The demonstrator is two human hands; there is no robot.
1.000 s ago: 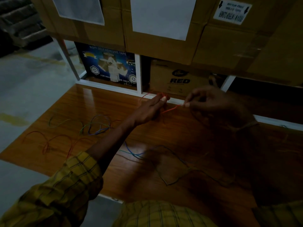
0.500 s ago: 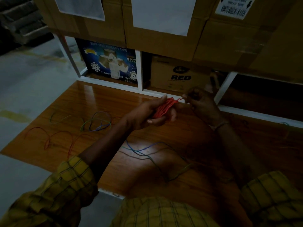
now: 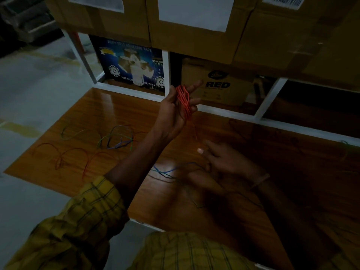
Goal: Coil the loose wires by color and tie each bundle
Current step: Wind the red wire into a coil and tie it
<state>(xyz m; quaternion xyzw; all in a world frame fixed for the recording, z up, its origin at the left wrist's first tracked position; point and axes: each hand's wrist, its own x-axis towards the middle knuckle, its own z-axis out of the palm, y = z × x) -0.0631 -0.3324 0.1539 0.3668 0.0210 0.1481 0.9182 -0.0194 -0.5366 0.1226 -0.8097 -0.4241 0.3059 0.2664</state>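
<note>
Seen from the head camera, the left hand (image 3: 176, 112) is raised above the glossy orange-brown wooden tabletop (image 3: 109, 114), palm turned up, with a coil of thin red wire (image 3: 184, 101) wound around its spread fingers; the loops cross the fingers in several turns and a loose red tail hangs down from the coil toward the table. The right hand (image 3: 224, 159) sits lower and nearer the body, apart from the left, its fingers loosely curled with the thumb and forefinger close together just below that hanging tail; the dim light makes it impossible to tell whether they actually pinch the wire end. Under the right hand, a tangle of thin blue and dark wires (image 3: 165, 171) lies on the table in a bright reflection. To the left, a loose heap of green and purple wires (image 3: 116, 140) rests on the wood, and nearer the table's left edge a few slack dark red wire loops (image 3: 72, 158) lie flat. Both arms wear yellow plaid sleeves (image 3: 81, 217). Behind the table stands a white metal shelf frame (image 3: 165, 75) with a blue adhesive tape carton (image 3: 130, 63), a brown cardboard box printed RED (image 3: 218, 82), and larger brown cartons (image 3: 194, 41) stacked above
</note>
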